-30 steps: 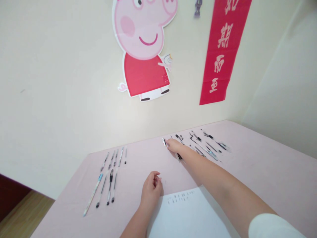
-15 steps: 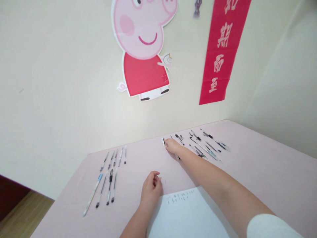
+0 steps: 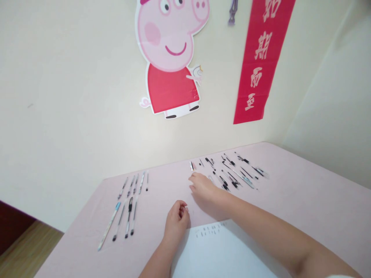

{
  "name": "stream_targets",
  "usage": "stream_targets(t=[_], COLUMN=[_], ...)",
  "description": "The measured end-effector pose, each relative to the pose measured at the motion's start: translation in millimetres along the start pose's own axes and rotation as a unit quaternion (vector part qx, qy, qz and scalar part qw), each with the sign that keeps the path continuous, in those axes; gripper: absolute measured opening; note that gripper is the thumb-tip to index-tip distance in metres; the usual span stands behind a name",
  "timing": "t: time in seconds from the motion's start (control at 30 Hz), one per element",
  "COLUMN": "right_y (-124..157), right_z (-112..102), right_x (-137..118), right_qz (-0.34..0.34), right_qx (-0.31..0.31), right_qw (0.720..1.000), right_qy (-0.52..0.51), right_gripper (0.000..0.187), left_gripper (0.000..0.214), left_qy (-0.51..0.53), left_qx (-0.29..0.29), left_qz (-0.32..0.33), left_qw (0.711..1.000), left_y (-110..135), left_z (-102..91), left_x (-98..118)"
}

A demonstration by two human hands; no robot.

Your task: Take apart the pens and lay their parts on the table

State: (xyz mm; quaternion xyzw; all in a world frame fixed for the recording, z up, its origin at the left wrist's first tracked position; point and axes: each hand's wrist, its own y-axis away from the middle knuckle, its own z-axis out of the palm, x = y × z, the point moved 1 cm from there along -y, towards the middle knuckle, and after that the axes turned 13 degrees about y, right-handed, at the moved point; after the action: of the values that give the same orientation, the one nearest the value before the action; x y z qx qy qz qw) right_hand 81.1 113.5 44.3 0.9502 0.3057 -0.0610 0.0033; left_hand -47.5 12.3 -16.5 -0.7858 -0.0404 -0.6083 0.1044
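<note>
My right hand reaches across the pink table, palm down, just short of a spread of dismantled pen parts. Its fingers point left and bend down toward the cloth. Seen from behind, they hide whatever they may hold. A small clear-and-black pen piece lies a little beyond the fingertips. My left hand rests curled at the top left corner of a white sheet. Its fingers are folded in over the palm, and what is inside is hidden.
Two rows of whole pens lie at the left of the table. The sheet has small handwritten marks near its top edge. A cartoon pig cutout and a red banner hang on the wall. The table's left edge drops to a wooden floor.
My right hand has pulled back toward me and to the left, away from the small piece it was touching at the far row. The left hand has stayed put.
</note>
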Motion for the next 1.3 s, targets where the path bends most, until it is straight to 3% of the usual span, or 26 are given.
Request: stream_targets(t=[0.07, 0.17, 0.33, 0.6, 0.97, 1.3], right_y=[33.6, 75.6, 107.7, 113.5, 110.5, 110.2], right_z=[6.2, 18.7, 25.7, 36.6, 45.1, 43.1], right_x=[-17.7, -31.6, -31.6, -26.6, -21.5, -17.7], right_qz=[-0.023, -0.029, -0.006, -0.046, -0.052, -0.059], right_qx=[0.033, 0.016, 0.001, 0.078, 0.075, 0.071], right_qw=[0.999, 0.998, 0.997, 0.996, 0.996, 0.995], right_qy=[0.017, 0.047, 0.080, 0.008, -0.003, -0.045], right_gripper=[0.021, 0.017, 0.018, 0.008, 0.017, 0.009], left_gripper=[0.009, 0.008, 0.005, 0.011, 0.012, 0.013], left_qy=[-0.005, -0.015, -0.031, -0.087, -0.142, -0.179], left_qx=[-0.003, -0.007, -0.028, -0.058, -0.082, -0.100], left_qz=[0.010, 0.011, -0.001, 0.024, 0.069, 0.087], left_qw=[1.000, 1.000, 0.999, 0.994, 0.984, 0.975], left_y=[0.0, 0.4, 3.2, 8.4, 11.3, 14.9], left_z=[-0.3, -0.4, 0.6, -0.3, 0.9, 0.7], left_x=[1.8, 4.0, 5.5, 9.7, 13.5, 17.5])
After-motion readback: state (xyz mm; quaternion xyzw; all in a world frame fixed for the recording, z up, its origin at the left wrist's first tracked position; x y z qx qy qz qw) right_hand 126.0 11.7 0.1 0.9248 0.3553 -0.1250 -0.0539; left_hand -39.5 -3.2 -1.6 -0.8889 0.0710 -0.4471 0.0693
